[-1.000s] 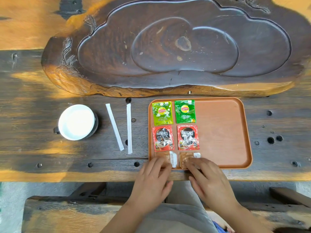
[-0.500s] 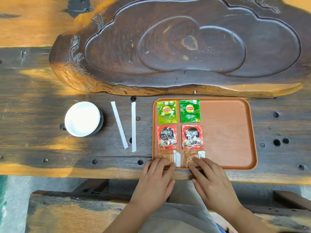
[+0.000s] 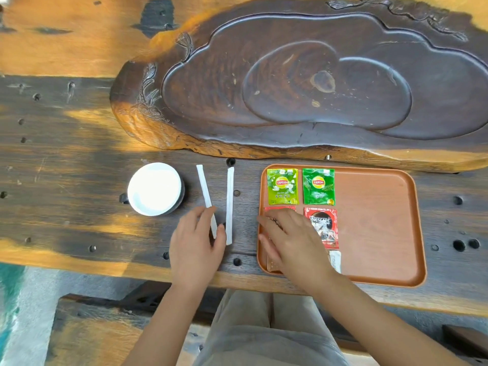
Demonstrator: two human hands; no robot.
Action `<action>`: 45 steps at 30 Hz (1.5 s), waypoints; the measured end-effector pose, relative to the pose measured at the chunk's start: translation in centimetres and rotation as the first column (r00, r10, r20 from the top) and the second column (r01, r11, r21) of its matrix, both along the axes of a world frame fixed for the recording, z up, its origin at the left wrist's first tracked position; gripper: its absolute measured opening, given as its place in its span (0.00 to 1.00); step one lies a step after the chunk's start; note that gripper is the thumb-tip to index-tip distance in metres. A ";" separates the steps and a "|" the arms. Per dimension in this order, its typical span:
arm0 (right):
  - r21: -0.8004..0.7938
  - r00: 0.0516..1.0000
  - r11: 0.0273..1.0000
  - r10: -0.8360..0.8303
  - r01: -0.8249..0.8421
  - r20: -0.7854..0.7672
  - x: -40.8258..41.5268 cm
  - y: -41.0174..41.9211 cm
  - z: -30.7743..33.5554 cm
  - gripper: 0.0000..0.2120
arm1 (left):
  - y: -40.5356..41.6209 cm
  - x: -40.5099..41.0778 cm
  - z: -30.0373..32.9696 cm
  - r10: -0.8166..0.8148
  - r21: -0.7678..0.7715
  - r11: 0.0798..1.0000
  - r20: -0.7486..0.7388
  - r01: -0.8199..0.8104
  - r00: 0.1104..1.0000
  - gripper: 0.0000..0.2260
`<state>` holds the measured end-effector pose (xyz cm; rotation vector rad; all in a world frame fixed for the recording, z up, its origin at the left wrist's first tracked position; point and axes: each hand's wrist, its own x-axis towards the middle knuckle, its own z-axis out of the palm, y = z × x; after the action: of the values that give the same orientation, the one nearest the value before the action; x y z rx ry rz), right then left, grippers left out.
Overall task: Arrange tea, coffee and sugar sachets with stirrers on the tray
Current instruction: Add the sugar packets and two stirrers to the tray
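Observation:
An orange tray (image 3: pixel 377 220) holds two green Lipton tea sachets (image 3: pixel 282 186) (image 3: pixel 318 186) in its far row and a red Nescafe coffee sachet (image 3: pixel 321 227) below them. A second red sachet (image 3: pixel 277 208) and the brown sugar sachets (image 3: pixel 335 260) are mostly hidden under my right hand (image 3: pixel 293 241), which hovers spread over the tray's left side. Two paper-wrapped stirrers (image 3: pixel 206 191) (image 3: pixel 229 204) lie on the table left of the tray. My left hand (image 3: pixel 195 247) rests at their near ends, fingers touching the left stirrer.
A white cup (image 3: pixel 154 189) stands left of the stirrers. A large carved dark wooden tea board (image 3: pixel 290 88) fills the far side of the wooden table. The table's front edge runs just under my wrists.
My left hand left the sugar sachets and moved left to the stirrers' near ends. My right hand slid up and left over the tray's left column. The camera view shifted.

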<state>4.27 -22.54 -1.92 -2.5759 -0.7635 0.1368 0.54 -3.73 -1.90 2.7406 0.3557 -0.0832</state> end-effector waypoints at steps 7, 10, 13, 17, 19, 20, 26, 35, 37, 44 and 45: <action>-0.174 0.962 0.984 -0.011 -0.037 -0.271 4.0 7.5 -0.4 0.09 | -0.5 1.0 -2.5 0.413 -0.110 0.899 -0.107 -0.424 0.904 0.15; -0.279 0.910 0.960 -0.096 -0.023 -0.403 4.2 9.4 -1.4 0.12 | -1.2 1.2 -3.4 0.479 -0.093 0.868 -0.104 -0.488 0.872 0.14; -0.339 0.905 0.941 -0.165 0.024 -0.393 3.8 9.9 -2.1 0.12 | -1.3 1.4 -3.6 0.508 -0.081 0.853 -0.090 -0.515 0.856 0.12; -0.304 0.906 0.950 -0.193 0.076 -0.377 3.2 10.0 -2.3 0.08 | -0.7 1.7 -3.8 0.557 -0.139 0.813 -0.100 -0.566 0.825 0.05; -0.289 0.897 0.952 -0.211 0.099 -0.389 3.1 9.9 -2.3 0.08 | -0.4 1.8 -3.8 0.585 -0.182 0.784 -0.100 -0.593 0.805 0.02; -0.288 0.892 0.952 -0.220 0.107 -0.394 3.1 9.8 -2.2 0.08 | -0.4 1.9 -3.8 0.591 -0.197 0.776 -0.105 -0.599 0.800 0.01; -0.233 0.831 0.949 -0.300 0.211 -0.469 3.8 9.5 -1.1 0.10 | 0.4 2.2 -3.2 0.599 -0.269 0.734 -0.176 -0.624 0.781 0.06; 0.105 0.732 0.836 -0.402 0.538 -0.551 3.4 -1.0 3.0 0.11 | -2.2 3.7 2.3 0.527 -0.622 0.443 -0.401 -0.645 0.749 0.05; 0.071 0.687 0.809 -0.446 0.584 -0.573 3.4 -4.3 3.3 0.13 | -3.4 4.1 3.0 0.473 -0.642 0.491 -0.372 -0.589 0.799 0.04; -0.190 0.489 0.704 -0.636 0.684 -0.597 3.0 -16.2 0.4 0.08 | -14.0 5.4 2.6 0.090 -0.671 0.669 -0.356 -0.321 0.930 0.06; -0.211 0.475 0.701 -0.642 0.681 -0.602 2.9 -17.0 -0.2 0.08 | -15.5 5.6 2.2 0.039 -0.660 0.702 -0.341 -0.269 0.939 0.05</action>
<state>7.21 -39.55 -2.07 -2.3112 0.5137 0.6885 6.10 -19.24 0.28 1.9176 0.5147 -0.4957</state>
